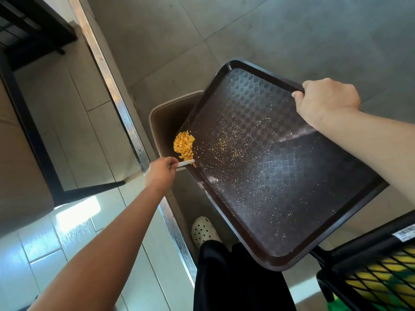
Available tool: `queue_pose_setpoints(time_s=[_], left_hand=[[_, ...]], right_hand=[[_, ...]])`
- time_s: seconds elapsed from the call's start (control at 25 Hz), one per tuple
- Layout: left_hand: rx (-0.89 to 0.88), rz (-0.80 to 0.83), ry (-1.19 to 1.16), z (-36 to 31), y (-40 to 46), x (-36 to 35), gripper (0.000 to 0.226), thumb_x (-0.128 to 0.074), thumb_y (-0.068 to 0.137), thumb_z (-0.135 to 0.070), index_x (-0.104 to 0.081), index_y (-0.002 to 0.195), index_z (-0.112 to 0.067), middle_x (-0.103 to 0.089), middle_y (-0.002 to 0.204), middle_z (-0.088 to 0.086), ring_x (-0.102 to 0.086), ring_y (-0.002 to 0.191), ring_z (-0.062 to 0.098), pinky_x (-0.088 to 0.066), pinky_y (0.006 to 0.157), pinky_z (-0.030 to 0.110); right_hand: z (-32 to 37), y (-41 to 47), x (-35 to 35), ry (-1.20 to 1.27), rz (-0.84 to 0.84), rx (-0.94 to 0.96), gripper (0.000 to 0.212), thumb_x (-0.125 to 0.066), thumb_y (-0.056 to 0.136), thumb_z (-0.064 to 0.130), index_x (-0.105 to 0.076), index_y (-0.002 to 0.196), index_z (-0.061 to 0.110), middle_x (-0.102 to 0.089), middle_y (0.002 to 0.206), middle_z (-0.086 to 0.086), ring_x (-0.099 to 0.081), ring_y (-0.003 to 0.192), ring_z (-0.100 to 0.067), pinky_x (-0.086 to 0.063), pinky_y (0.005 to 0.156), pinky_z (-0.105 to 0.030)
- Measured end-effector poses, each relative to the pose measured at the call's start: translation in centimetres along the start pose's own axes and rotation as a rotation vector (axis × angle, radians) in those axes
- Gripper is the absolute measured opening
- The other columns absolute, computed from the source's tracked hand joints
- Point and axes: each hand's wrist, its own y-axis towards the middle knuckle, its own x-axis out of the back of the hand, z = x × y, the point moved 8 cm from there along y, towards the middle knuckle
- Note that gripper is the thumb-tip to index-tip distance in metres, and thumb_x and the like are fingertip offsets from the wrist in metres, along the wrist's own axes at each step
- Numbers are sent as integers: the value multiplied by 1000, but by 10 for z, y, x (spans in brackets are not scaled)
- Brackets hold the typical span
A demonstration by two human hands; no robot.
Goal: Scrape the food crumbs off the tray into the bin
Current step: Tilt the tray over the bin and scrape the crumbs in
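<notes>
- Clearly, the scraping step is under way: the tray (pixel 280 167) is held tilted, with its lower left edge hung over the open bin (pixel 166 117) on the floor.
- The tray's upper right rim is gripped by the right hand (pixel 326 101), fingers curled over the edge.
- A small white scraper (pixel 185 164) is pinched by the left hand (pixel 160 173), its tip touching the tray's lower rim just below the crumbs.
- The orange crumbs (pixel 184 144) are heaped at the very lip of the tray, right above the bin's mouth; a few appear to be tipping over the edge.
- Fine specks (pixel 226 147) are left scattered across the tray's middle and lower part.
- Next, a short push of the heap over the lip is judged to be needed, then further strokes from the middle toward the bin, with the tilt kept.
</notes>
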Motion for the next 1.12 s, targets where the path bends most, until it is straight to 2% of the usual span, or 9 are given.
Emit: queue_pose_setpoints(time_s=[0.08,0.16,0.28,0.4,0.48,0.68,0.76,0.96,1.12], left_hand=[[30,-48,-84,3,5,8,18,-53,92,-16,-67,103,-14,-65,104,6,-57,86,18,-45,77,29],[-38,5,-126,1,4,7,16,-55,91,-13,-68,100,-13,-65,103,6,-55,88,16,-44,78,27],[-85,67,32,-1,0,1,20,-52,93,-15,-67,107,-14,-62,107,5,-56,94,20,-45,81,29],[-36,-25,136,-7,6,9,24,-48,95,-20,-65,111,-16,-61,110,5,-58,96,24,-50,84,36],[-38,-49,88,-11,9,16,23,-50,94,-20,-66,109,-17,-61,110,4,-58,96,23,-51,85,38],[-200,146,153,-24,6,5,21,-51,93,-15,-68,107,-13,-63,107,4,-56,93,18,-47,79,28],[-198,132,203,-25,7,2,24,-49,94,-16,-66,110,-13,-63,108,5,-56,93,19,-45,77,27],[-133,36,340,-29,16,11,29,-42,97,-19,-63,116,-13,-61,111,9,-58,98,28,-51,84,39],[-172,45,283,-29,12,15,25,-45,96,-20,-64,112,-16,-62,108,6,-57,96,23,-50,79,34]], right_hand=[[0,0,0,-2,-2,6,37,-31,101,33,-58,106,7,-62,97,-21,-59,92,-39,-36,70,-34],[0,0,1,1,-2,7,37,-31,101,33,-58,106,7,-62,96,-21,-59,92,-38,-36,69,-34],[-1,1,1,2,-2,5,37,-32,101,33,-59,105,8,-62,94,-20,-59,89,-37,-36,68,-33],[-2,1,-1,12,-1,3,37,-32,101,33,-59,104,8,-62,95,-20,-59,89,-37,-36,68,-33],[-2,1,0,7,-2,6,37,-32,101,33,-59,104,8,-62,96,-20,-59,91,-37,-36,68,-33],[-2,1,3,-7,-7,14,37,-32,101,33,-59,105,8,-62,96,-20,-60,91,-38,-36,69,-34],[-2,0,3,0,-5,15,37,-33,101,33,-59,105,7,-62,97,-21,-60,93,-38,-35,69,-34],[-6,-3,1,1,-5,1,37,-32,101,33,-58,104,7,-62,97,-22,-59,93,-39,-36,71,-34],[-6,-4,0,4,2,-1,37,-32,101,33,-58,104,7,-62,97,-22,-60,92,-39,-36,70,-34]])
